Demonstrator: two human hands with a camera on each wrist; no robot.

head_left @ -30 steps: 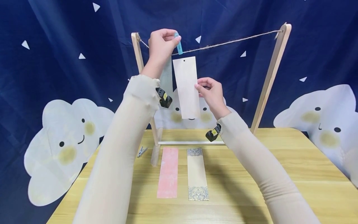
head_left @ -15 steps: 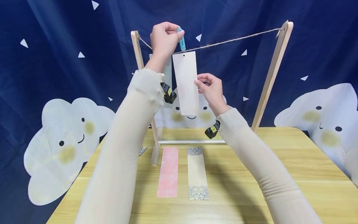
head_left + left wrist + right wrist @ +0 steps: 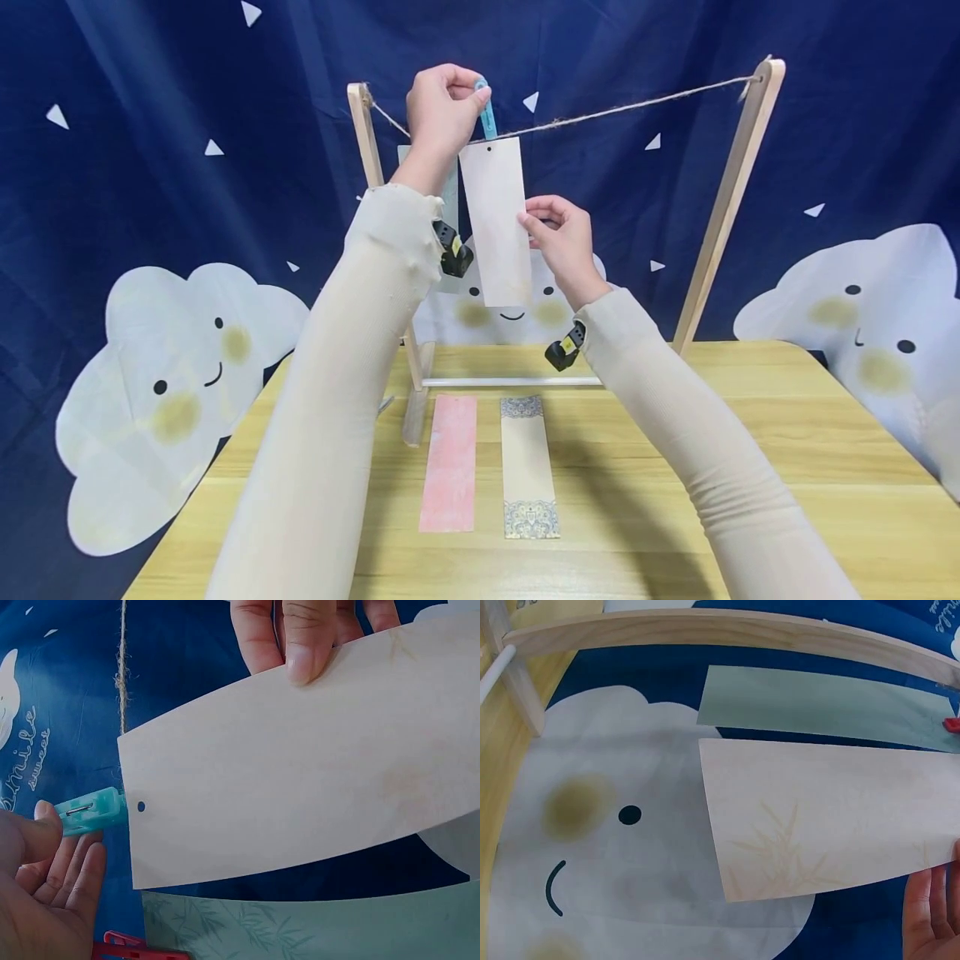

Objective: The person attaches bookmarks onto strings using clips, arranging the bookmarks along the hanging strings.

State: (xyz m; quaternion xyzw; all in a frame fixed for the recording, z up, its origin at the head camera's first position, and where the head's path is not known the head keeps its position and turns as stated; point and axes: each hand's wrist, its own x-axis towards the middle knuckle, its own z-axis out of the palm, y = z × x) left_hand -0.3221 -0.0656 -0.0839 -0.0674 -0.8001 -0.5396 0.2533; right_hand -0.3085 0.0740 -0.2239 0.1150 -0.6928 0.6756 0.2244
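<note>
My left hand (image 3: 442,112) pinches a light-blue clothespin (image 3: 90,811) between thumb and fingers, at the twine (image 3: 622,108). The pin's tip sits right at the top edge of a cream paper bookmark (image 3: 495,225) with a small punched hole. By its right edge, my right hand (image 3: 562,242) pinches that bookmark between thumb and fingers, holding it upright against the line. Beside it, a pale green bookmark (image 3: 225,926) with a leaf pattern hangs by a red clothespin (image 3: 142,949); my left wrist partly covers it in the head view.
A wooden frame with a right post (image 3: 727,208) and a left post (image 3: 363,137) carries the twine. On the table (image 3: 787,467) lie a pink bookmark (image 3: 448,462) and a patterned one (image 3: 527,458). Another clothespin (image 3: 386,406) is mostly behind my left sleeve.
Both hands have risen slightly, and the cream bookmark's top edge has come up to the twine by the blue clothespin. In the last half second little has moved.
</note>
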